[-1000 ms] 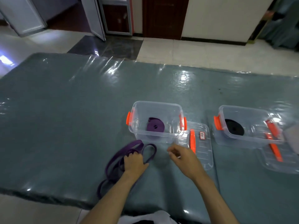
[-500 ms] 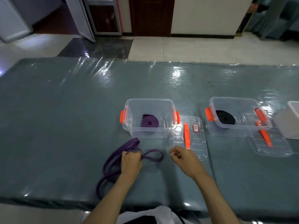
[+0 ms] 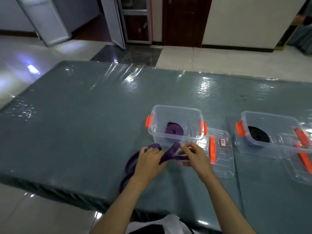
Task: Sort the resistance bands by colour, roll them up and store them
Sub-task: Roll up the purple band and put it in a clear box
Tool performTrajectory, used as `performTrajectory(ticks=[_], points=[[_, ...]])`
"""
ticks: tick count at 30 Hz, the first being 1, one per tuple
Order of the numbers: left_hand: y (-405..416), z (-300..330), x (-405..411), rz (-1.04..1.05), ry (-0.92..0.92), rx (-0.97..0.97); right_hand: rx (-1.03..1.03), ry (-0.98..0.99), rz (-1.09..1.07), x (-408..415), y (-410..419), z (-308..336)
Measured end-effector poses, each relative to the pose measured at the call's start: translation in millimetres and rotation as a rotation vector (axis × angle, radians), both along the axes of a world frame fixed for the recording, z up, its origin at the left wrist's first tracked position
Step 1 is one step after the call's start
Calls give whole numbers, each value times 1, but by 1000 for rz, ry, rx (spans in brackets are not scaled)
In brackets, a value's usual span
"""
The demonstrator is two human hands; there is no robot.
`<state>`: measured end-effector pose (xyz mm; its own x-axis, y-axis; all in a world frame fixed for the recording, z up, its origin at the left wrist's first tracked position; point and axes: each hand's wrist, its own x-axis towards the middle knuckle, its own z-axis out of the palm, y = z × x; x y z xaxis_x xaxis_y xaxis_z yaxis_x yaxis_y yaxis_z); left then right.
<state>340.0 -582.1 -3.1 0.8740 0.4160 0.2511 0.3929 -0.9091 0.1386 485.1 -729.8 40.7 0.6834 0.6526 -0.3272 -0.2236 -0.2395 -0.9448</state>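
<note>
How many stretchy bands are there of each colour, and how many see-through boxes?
Purple bands: 2, one loose band held by both hands, one rolled band in the left box
Black bands: 1, rolled in the right box
Clear boxes: 2
Total: 3 bands, 2 boxes

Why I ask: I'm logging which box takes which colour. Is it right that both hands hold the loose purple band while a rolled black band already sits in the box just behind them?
Not quite. The head view shows the roll in the near box is a purple roll; the black roll sits in the right box. Both the left hand and right hand do hold the loose purple band.
</note>
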Motion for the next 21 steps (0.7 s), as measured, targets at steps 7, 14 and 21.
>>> performTrajectory(ticks=[7, 14, 21], points=[[14, 52, 8, -74, -169, -520, 198, -36, 55, 11, 1, 59], [15, 108, 24, -252, -449, -1319, 276, -149, 104, 21, -11, 107], [13, 115, 42, -242, -355, -1100, 296, -88, 126, 22, -14, 113]])
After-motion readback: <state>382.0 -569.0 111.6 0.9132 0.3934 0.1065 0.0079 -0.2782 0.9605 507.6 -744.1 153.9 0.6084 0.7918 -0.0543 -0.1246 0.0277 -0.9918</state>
